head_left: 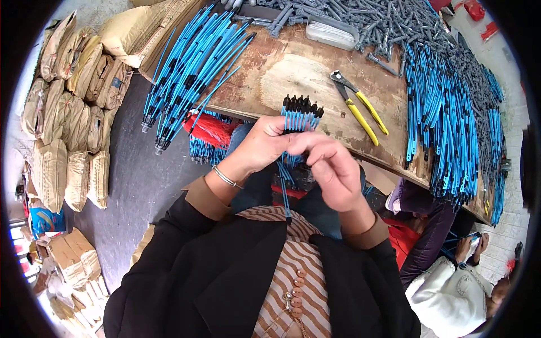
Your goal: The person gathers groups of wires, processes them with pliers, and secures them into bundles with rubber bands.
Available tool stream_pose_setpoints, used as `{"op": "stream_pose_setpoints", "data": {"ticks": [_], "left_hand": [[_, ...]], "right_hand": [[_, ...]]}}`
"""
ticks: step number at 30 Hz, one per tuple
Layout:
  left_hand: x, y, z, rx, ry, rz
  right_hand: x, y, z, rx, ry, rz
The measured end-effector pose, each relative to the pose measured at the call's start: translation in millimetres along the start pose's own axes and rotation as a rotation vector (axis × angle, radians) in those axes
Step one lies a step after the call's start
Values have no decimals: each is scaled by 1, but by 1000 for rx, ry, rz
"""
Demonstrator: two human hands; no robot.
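Note:
My left hand (pixel 260 145), with a bangle at its wrist, is closed round a bundle of thin blue rods (pixel 301 119). Their black pointed tips stand side by side above my fingers, at the table's near edge. My right hand (pixel 338 174) is curled against the near side of the bundle, fingers bent and slightly blurred. Whatever they may pinch is hidden. Several blue rods (pixel 285 188) hang down below my hands toward my lap. Past the bundle, pliers (pixel 360 104) with yellow handles lie on the worn wooden table (pixel 248 79).
Blue rods (pixel 194 67) overhang the table's left corner; more rods (pixel 442 124) are heaped at right. Grey bolt-like parts (pixel 360 22) pile at the back beside a clear plastic box (pixel 332 32). Brown sacks (pixel 70 121) stack at left. Another person (pixel 451 293) sits at lower right.

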State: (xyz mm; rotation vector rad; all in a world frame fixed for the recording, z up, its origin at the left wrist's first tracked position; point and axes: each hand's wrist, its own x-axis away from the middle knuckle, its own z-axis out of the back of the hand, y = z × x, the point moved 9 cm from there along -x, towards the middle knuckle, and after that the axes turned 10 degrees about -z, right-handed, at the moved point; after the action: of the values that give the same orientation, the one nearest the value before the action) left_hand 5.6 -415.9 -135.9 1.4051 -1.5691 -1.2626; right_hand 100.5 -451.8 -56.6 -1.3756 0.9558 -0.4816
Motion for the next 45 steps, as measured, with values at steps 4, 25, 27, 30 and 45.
{"op": "stream_pose_setpoints", "data": {"ticks": [4,25,27,30,45], "left_hand": [[-2,11,-6,-138,-172,-129],[-9,17,-8,186,-40,63],[-9,17,-9,188,-53,69],[-11,16,-10,165,-57,55],[-12,21,-15,85,-87,63]], "right_hand": [[18,-5,-64,-64,-395,-49],[-21,-81,33,1117,522,123],[-23,-83,33,1140,533,139],[-25,-81,34,1145,536,137],[-36,-88,29,1269,461,210]]}}
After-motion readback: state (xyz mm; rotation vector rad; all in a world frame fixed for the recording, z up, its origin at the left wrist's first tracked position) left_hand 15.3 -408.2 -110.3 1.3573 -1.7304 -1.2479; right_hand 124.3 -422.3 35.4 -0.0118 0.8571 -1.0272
